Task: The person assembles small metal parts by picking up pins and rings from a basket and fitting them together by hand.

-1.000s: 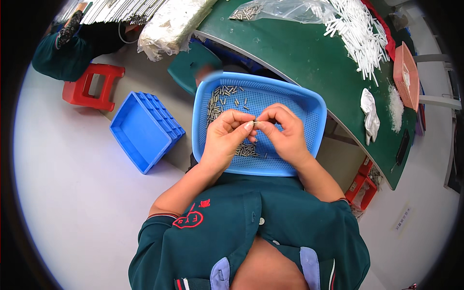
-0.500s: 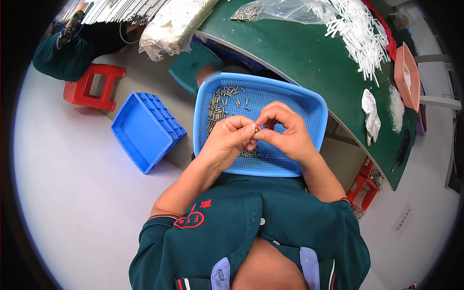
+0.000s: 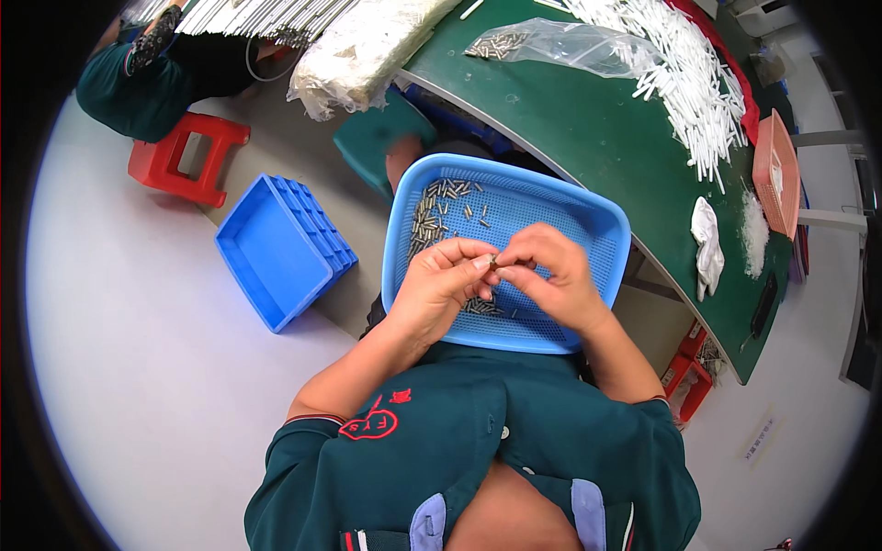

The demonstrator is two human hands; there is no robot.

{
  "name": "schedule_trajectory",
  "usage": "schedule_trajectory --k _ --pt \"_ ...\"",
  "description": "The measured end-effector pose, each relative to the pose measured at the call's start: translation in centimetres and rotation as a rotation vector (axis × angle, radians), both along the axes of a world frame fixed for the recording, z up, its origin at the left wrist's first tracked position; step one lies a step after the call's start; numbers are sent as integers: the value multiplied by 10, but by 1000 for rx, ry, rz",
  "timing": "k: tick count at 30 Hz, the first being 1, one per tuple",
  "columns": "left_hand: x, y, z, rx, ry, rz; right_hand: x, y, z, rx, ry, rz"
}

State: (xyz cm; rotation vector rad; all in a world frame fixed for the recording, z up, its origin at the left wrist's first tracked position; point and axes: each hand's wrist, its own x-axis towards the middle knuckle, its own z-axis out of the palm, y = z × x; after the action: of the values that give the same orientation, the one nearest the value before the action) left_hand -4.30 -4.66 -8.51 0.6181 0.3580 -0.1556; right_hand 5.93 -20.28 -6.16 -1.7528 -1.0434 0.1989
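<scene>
Over a blue mesh basket (image 3: 588,204) on my lap, both my hands meet with pinched fingertips. A small metal piece (image 3: 494,263) shows between them, mostly covered by the fingers. My left hand (image 3: 445,283) grips it between thumb and forefinger, palm side partly turned up. From the other side my right hand (image 3: 557,279) pinches at the same piece. Many short metal cylinders (image 3: 428,219) lie along the basket's left side. More of them (image 3: 482,307) lie beneath my hands, partly hidden.
To the left, stacked blue bins (image 3: 276,257) stand on the floor near a red stool (image 3: 188,158). The green table (image 3: 570,129) at right holds white sticks (image 3: 684,101), a plastic bag (image 3: 579,48), a white glove (image 3: 706,248) and a pink basket (image 3: 776,174). Another person (image 3: 138,92) sits far left.
My hands stay pinched together on the small piece, and the fingers have closed further over it. The whole view has shifted slightly, so the basket appears lower and further right.
</scene>
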Motion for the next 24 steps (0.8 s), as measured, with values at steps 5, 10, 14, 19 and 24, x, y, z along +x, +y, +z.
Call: schedule_trajectory --k 5,10,14,19,24 --pt "0 7 5 -14 7 72 26 11 7 -305 265 -64" --pt "0 11 -2 -166 -91 108 33 32 -16 -550 -244 38" --pt "1 11 -3 -203 -86 101 25 42 -24 -548 -373 -6" --pt "2 8 -4 -252 -54 98 23 39 -30 -508 -391 28" --pt "2 7 -3 -224 -48 95 21 22 8 -216 676 13"
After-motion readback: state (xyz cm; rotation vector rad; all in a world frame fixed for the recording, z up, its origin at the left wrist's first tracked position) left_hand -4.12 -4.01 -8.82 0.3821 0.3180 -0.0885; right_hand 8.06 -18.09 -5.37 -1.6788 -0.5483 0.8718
